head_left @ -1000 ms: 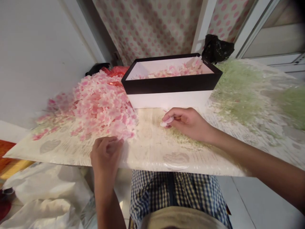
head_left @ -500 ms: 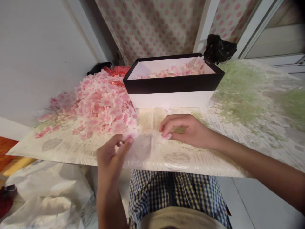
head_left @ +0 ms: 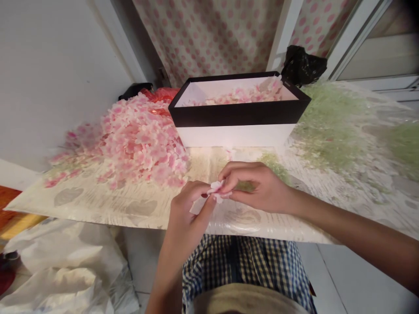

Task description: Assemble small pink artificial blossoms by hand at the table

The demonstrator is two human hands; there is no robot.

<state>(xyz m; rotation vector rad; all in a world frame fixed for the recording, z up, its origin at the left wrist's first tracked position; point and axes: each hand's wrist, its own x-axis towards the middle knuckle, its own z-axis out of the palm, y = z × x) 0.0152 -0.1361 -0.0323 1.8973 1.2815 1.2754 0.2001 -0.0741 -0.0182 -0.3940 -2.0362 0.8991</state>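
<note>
Under the left hand (head_left: 185, 209) and the right hand (head_left: 262, 188), a wide desk (head_left: 94, 203) with a glossy cream cover printed with hearts is being seen from above. Far beyond the hands, a pink polka-dot curtain (head_left: 209, 35) is being kept hanging behind the desk. Below the hands, a blue-and-yellow checked garment (head_left: 244, 261) is being worn across the person's lap, and white plastic sacks (head_left: 62, 261) are being left heaped on the floor, down past the left hand.

Straight ahead of the hands, a black-rimmed white box (head_left: 237, 135) is being stood on the desk, and a shallow layer of petals (head_left: 238, 97) is being held inside it. Ahead and to the left of the hands, a big pile of pink-and-white petals (head_left: 140, 141) is being spread across the desk, with red plastic (head_left: 160, 93) showing behind it. Ahead and to the right of the right hand, a pale green scatter of fine sprigs (head_left: 330, 124) is being spread over the desk, and a black plastic bag (head_left: 303, 65) is being tucked behind the box's far corner.

Right at the hands, which are being brought together above the desk, one small pink-and-white petal (head_left: 216, 187) is being pinched between the fingers of both, partly hidden by them.
</note>
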